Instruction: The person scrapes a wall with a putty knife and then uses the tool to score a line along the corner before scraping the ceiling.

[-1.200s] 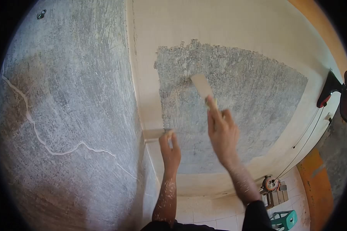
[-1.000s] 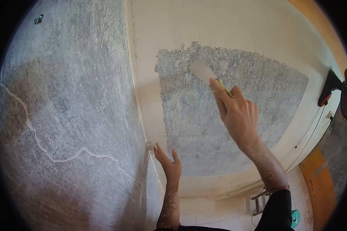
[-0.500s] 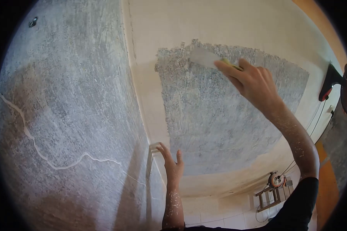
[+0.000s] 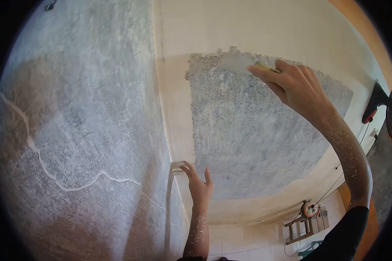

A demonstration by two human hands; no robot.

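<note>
My right hand (image 4: 298, 87) is closed around the yellow-green handle of a scraper (image 4: 237, 63), whose wide blade lies near the ragged upper edge of a grey bared patch (image 4: 252, 130) on the cream wall (image 4: 248, 26). Lower down, near the wall corner, my left hand (image 4: 199, 185) is raised with its fingers apart and holds nothing. Pale flakes speckle both forearms. Whether the left fingertips touch the wall is unclear.
A grey wall (image 4: 96, 130) with a pale filled crack fills the left. At lower right a cable reel (image 4: 309, 210) sits by a small wooden stool (image 4: 298, 230). A black and red object (image 4: 374, 102) hangs at the right, with cords below.
The view has shifted, so the wall patch appears slightly farther right. The scraper blade remains near the patch's upper edge, in my right hand. My left hand stays open.
</note>
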